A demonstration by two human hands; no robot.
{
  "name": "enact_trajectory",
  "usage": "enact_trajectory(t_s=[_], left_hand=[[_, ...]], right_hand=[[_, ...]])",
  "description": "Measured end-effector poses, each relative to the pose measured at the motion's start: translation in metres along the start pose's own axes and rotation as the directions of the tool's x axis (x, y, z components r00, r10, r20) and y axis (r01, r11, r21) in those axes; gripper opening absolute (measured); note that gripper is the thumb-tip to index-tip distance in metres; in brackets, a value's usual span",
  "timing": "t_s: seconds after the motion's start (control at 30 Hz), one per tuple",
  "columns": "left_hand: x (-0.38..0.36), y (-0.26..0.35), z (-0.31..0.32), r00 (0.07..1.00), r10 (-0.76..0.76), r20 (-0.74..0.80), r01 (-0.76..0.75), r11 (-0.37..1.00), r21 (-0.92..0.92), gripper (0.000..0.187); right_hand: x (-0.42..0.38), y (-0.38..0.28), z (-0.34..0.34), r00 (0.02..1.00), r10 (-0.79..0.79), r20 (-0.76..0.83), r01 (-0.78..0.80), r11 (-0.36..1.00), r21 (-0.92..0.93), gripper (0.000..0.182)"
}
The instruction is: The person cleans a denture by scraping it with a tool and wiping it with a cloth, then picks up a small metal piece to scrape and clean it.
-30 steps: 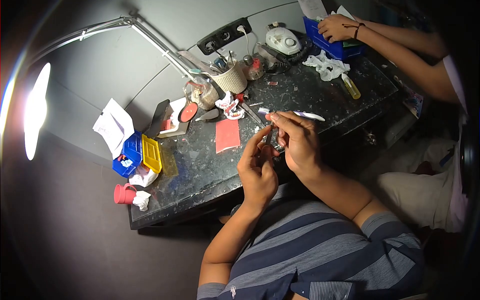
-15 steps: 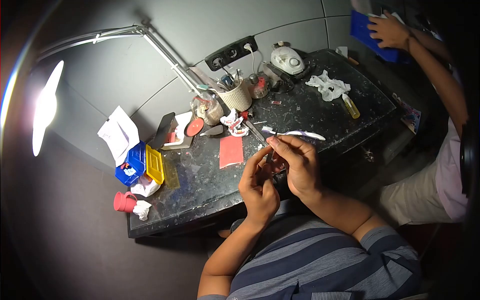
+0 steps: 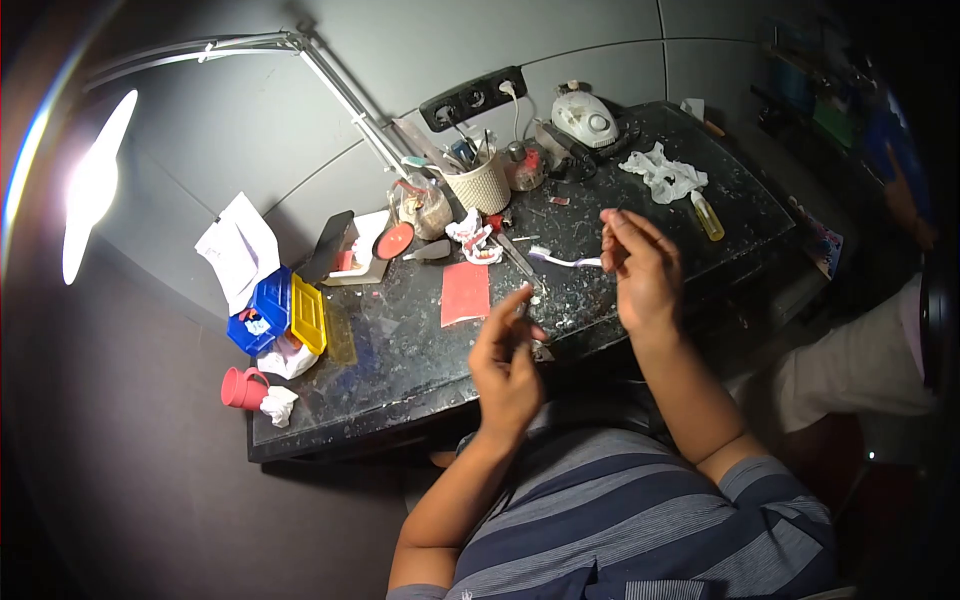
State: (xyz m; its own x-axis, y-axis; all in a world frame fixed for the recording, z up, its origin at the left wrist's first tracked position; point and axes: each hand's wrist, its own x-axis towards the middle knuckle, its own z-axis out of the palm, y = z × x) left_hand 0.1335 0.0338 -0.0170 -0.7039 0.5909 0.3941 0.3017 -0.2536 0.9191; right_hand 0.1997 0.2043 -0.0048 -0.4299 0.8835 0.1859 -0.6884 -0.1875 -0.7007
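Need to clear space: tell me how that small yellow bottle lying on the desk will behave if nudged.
The yellow bottle lies on its side on the dark desk, so it would probably roll. It looks small and likely light. The crumpled white cloth beside it might stop it.

A dental lab: denture models (image 3: 474,240) at 12 o'clock on the desk (image 3: 620,205), micromotor unit (image 3: 588,118) at 1, lamp (image 3: 90,190) at 10.

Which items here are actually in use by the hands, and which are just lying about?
In use: left hand pinching a small tool; right hand raised over the toothbrush.

Lying about: red card, white cup, yellow box, cloth, yellow bottle.
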Motion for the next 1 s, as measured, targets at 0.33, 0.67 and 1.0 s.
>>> enact_trajectory(t_s=[0.33, 0.67, 1.0], left_hand=[[0.031, -0.003, -0.051, 0.927, -0.239, 0.291, 0.066, 0.864, 0.499, 0.044], [0.028, -0.021, -0.046, 0.967, 0.040, 0.250, -0.032, 0.999, -0.036, 0.024], [0.025, -0.010, -0.045, 0.938, 0.148, 0.315, -0.106, 0.984, -0.145, 0.023]], right_hand=[[-0.016, -0.008, -0.024, 0.967, 0.005, 0.254, 0.086, 0.935, -0.345, 0.019], [-0.045, -0.034, -0.013, 0.784, -0.041, 0.619, 0.432, 0.752, -0.498, 0.010], [-0.055, -0.018, -0.011, 0.641, -0.216, 0.736, 0.672, 0.620, -0.404, 0.016]])
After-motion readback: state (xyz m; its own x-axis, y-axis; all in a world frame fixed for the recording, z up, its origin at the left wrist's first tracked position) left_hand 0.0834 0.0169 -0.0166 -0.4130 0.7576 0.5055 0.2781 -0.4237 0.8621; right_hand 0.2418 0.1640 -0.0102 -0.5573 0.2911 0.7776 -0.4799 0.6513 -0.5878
